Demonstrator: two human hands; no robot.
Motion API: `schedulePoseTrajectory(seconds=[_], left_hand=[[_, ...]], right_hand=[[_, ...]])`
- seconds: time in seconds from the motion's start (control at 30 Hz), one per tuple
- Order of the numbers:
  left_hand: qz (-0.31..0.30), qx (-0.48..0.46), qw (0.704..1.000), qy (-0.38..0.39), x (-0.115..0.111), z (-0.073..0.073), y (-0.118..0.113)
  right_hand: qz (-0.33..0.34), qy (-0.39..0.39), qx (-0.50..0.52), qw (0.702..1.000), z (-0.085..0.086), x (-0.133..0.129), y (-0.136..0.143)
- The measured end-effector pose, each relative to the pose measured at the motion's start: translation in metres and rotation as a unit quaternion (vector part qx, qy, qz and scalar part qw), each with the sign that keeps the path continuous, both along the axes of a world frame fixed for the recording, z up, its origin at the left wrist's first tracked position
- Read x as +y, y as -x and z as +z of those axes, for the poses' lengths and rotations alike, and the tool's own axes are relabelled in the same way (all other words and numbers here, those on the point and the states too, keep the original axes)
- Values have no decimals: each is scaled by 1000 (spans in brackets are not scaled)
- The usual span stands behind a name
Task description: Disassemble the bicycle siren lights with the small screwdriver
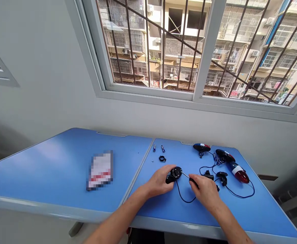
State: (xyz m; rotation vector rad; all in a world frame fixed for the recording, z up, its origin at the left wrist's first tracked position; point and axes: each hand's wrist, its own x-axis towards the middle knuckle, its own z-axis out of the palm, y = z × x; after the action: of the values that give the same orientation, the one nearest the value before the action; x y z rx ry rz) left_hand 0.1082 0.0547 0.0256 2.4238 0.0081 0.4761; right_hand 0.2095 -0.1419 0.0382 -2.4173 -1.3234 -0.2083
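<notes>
My left hand (160, 181) is closed around a black device with a round end (176, 172), holding it just above the blue table. A thin black cable (182, 198) runs down from the device and curves toward the right. In my right hand (208, 192) is a screwdriver (193, 182) with a dark handle. Its metal shaft points left, and the tip meets the edge of the round end; the exact contact spot is too small to make out. Beyond my left hand lies a black ring clamp (162, 158), with a tiny metal piece (152, 161) beside it.
Two small batteries (163, 148) lie near the table's back edge. To the right are several black lamp-like units with red parts (240, 173), black brackets (222, 178) and looping cables. A blurred white-and-red packet (101, 169) rests on the left tabletop. A barred window is behind.
</notes>
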Motion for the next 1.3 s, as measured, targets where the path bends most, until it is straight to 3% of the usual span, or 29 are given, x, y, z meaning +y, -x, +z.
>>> schedulePoseTrajectory(seconds=[0.37,0.87,1.17,1.3], left_hand=[[-4,-6,998,-61,-7,-3,-1],[0,-61,998,23,-5,-26,-14],[-29,-87,996,-10,-6,-24,-8],[-35,-94,995,-26,-6,-25,-7]], right_hand=[[-8,-13,-2,1000,-2,-1,3],[-4,-30,-16,999,-4,-8,2],[-44,-30,5,999,-3,-15,-8],[-28,-33,20,999,1,-14,-13]])
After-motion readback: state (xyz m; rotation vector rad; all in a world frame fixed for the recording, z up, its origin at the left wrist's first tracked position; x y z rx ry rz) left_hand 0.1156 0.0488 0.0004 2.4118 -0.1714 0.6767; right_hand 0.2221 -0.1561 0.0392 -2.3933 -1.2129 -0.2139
